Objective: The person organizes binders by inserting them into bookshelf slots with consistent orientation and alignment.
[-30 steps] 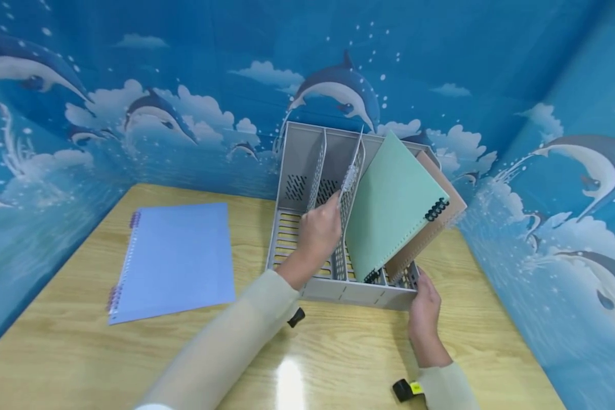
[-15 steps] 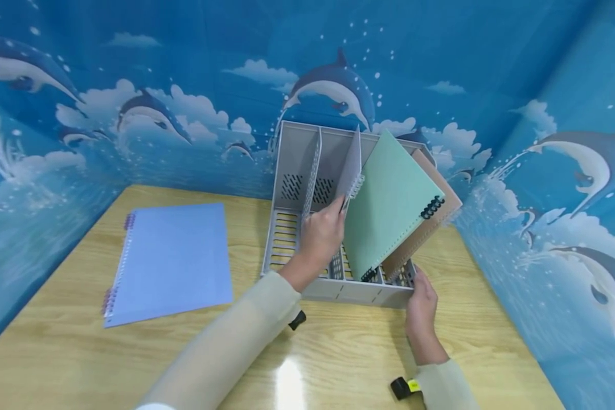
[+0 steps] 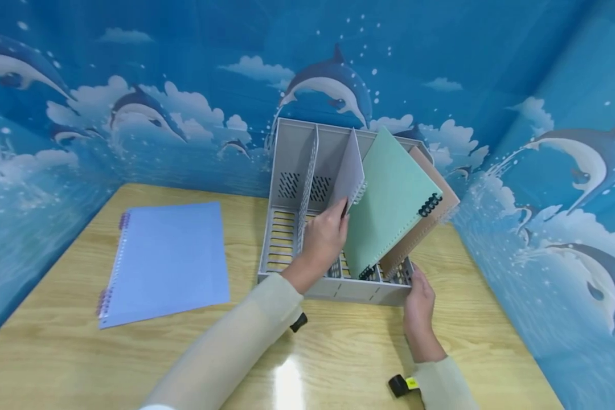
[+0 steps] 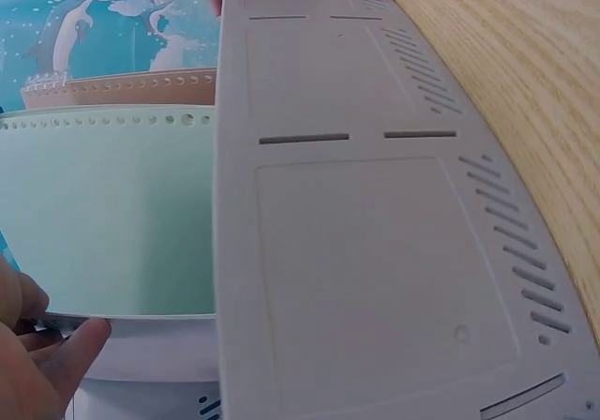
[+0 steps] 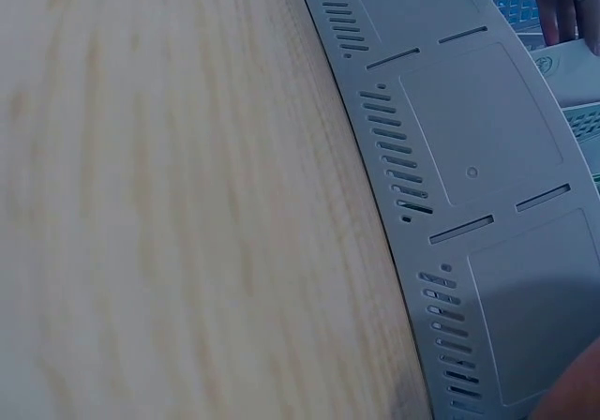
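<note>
In the head view my left hand [image 3: 325,233] pinches the edge of a pale lilac notebook [image 3: 349,171] with clear rings, standing in a middle slot of the grey file organizer [image 3: 333,287]. The left wrist view shows thumb and fingers of this left hand [image 4: 42,354] on that notebook [image 4: 155,350], beside a mint green notebook [image 4: 112,204]. My right hand [image 3: 420,304] grips the organizer's front right corner. The mint green notebook [image 3: 394,205] with black rings leans in the slots to the right, partly covering a brown notebook [image 3: 441,193].
A blue-violet spiral notebook [image 3: 169,262] lies flat at the left of the wooden table [image 3: 348,353]. Dolphin-printed cloth walls [image 3: 184,68] rise behind and at both sides. Upright perforated dividers [image 3: 310,176] part the organizer's slots.
The lilac notebook in my left hand has turned so its cover shows more and its ringed edge sits lower and further right beside the mint one. The right hand keeps its grip on the corner.
</note>
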Tool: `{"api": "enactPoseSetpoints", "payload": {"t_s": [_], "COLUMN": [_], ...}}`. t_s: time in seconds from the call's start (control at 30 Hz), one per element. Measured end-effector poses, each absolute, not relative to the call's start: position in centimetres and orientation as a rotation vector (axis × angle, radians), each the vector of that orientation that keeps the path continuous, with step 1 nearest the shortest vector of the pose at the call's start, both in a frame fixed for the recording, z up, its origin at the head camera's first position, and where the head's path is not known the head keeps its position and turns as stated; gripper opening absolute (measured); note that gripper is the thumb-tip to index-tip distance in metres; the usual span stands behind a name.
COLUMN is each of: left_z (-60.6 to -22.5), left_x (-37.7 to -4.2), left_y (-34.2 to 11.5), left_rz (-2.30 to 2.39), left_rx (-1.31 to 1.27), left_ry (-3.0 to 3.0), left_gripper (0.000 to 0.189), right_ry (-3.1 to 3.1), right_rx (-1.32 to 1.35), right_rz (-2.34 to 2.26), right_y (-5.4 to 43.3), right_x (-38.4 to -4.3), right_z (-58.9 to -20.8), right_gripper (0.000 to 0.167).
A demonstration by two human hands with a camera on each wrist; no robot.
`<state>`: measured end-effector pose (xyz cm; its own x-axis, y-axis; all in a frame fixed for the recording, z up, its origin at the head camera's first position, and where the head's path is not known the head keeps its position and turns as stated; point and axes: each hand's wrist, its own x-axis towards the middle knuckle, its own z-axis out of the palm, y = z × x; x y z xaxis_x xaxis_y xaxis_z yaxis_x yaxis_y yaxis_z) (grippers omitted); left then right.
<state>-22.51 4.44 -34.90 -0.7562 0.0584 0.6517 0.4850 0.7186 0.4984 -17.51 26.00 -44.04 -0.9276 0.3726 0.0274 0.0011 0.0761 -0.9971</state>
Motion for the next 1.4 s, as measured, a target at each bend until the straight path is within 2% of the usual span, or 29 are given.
{"api": "enactPoseSetpoints", "payload": {"t_s": [1.03,1.4], "left_z": [-36.1,-36.4], "left_x": [-22.4,-22.3], "left_y": [5.0,4.9], "left_rz": [-0.767,-0.795], "left_rx": [-0.433,-0.452], "left_ry": [-2.382,-2.404], "left_gripper": [0.04,0.048], "right_ry": [-2.07,-2.101], "right_rx": [-0.384,-0.394], "right_rz": [1.922,1.934], "right_y": [25.8,26.0], "right_x": [-17.4,-17.5], "right_z": [-43.9,-44.0], "right_gripper": [0.051,0.051]}}
